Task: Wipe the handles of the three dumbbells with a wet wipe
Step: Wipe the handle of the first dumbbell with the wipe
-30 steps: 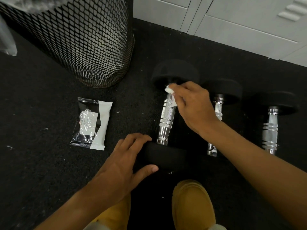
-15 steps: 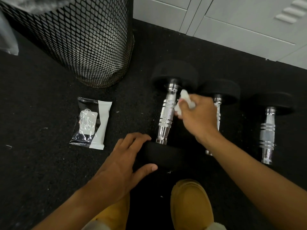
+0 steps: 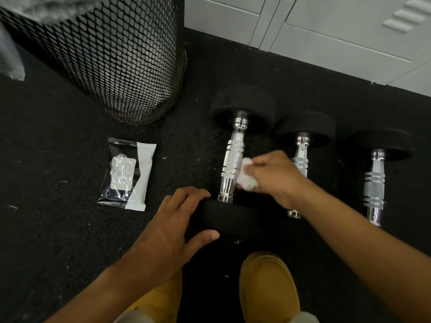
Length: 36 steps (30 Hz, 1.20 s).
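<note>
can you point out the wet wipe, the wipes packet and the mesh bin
wet wipe (image 3: pixel 246 177): head view, on the crumpled white wad at the right hand's fingertips
wipes packet (image 3: pixel 127 174): head view, on its middle
mesh bin (image 3: pixel 112 54): head view, on its mesh wall

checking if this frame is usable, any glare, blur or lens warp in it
Head view: bright glare on the chrome handle of the left dumbbell; the right hand and its wet wipe are slightly motion-blurred; the black weight ends nearly vanish against the dark floor; wide-angle warp bends the mesh bin and locker doors at the edges.
</note>
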Available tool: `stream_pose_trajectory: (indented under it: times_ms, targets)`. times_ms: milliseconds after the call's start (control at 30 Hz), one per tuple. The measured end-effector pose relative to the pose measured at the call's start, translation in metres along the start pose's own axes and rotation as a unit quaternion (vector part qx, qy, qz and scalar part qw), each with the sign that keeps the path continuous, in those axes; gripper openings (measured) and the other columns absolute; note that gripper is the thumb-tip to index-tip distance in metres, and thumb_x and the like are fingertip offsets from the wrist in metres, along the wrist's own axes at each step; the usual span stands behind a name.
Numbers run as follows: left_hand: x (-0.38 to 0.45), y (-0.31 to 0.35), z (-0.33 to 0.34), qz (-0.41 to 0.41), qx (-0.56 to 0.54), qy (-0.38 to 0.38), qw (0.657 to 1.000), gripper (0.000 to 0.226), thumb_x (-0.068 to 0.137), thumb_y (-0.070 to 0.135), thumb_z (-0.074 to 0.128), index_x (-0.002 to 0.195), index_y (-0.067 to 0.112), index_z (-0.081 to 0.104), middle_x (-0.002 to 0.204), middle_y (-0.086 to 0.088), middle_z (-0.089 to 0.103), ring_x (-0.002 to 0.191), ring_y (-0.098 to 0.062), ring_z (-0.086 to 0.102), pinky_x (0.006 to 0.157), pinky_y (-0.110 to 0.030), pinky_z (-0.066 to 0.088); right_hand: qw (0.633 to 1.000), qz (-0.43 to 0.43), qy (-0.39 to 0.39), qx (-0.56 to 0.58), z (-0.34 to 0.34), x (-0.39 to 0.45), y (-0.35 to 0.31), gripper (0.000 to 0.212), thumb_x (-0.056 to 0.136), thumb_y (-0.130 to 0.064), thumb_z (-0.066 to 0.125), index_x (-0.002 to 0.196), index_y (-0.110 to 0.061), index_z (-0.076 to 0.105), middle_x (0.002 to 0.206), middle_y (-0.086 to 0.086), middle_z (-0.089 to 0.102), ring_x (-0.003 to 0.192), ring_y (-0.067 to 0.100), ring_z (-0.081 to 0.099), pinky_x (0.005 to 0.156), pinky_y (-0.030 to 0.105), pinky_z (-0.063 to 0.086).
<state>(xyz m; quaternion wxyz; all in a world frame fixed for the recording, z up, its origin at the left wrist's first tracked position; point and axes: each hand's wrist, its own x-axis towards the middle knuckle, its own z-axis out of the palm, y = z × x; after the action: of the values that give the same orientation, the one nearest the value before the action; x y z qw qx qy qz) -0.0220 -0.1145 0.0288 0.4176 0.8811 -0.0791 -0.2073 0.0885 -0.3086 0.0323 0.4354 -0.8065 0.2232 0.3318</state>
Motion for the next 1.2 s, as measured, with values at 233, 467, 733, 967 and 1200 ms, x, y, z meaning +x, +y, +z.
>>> stream_pose_trajectory:
  times_ms: [233,467,733,967,1200]
  targets:
    - [0.001,0.001,0.000,0.000,0.003,0.000,1.000,0.061,0.074,0.069,0.044,0.127,0.045,0.029,0.127,0.022,0.034,0.113,-0.006,0.041,0.094,-0.024,0.040,0.989,-0.041,0.139,0.039,-0.005,0.042,-0.029,0.018,0.078,-0.023,0.059,0.069,-0.011,0.070,0.076,0.009,0.071,0.071,0.024,0.069,0.073,0.042,0.058]
    - [0.000,-0.003,-0.001,0.001,0.001,-0.001,1.000,0.062,0.075,0.074,0.040,0.128,0.044,0.031,0.128,0.022,0.035,0.114,-0.006,0.041,0.093,-0.025,0.041,0.987,-0.013,-0.132,-0.086,0.004,0.006,0.020,0.014,0.086,-0.010,0.060,0.079,-0.003,0.070,0.075,0.011,0.068,0.071,0.016,0.061,0.071,0.031,0.049]
    - [0.001,0.001,0.000,-0.002,0.003,-0.002,1.000,0.060,0.074,0.071,0.041,0.127,0.045,0.028,0.129,0.021,0.034,0.115,-0.007,0.039,0.096,-0.026,0.040,0.934,0.075,-0.217,0.273,-0.003,0.045,-0.017,0.034,0.088,0.019,0.033,0.108,0.006,0.058,0.087,0.009,0.069,0.072,0.016,0.066,0.061,0.026,0.057]
    - [0.000,-0.001,-0.001,-0.004,-0.001,-0.006,1.000,0.061,0.075,0.072,0.041,0.128,0.045,0.029,0.129,0.022,0.034,0.115,-0.008,0.040,0.096,-0.027,0.041,0.885,0.055,-0.140,0.440,0.008,0.056,-0.014,0.033,0.093,0.012,0.030,0.107,-0.001,0.057,0.097,0.013,0.062,0.081,0.018,0.060,0.057,0.021,0.056]
    - [0.000,0.000,-0.001,-0.003,0.001,-0.008,1.000,0.060,0.074,0.071,0.041,0.127,0.046,0.027,0.127,0.025,0.030,0.115,-0.005,0.038,0.096,-0.023,0.038,0.934,0.105,-0.263,0.220,0.001,0.028,0.031,0.034,0.086,0.012,0.050,0.120,0.012,0.052,0.117,0.026,0.060,0.090,0.024,0.063,0.078,0.029,0.055]
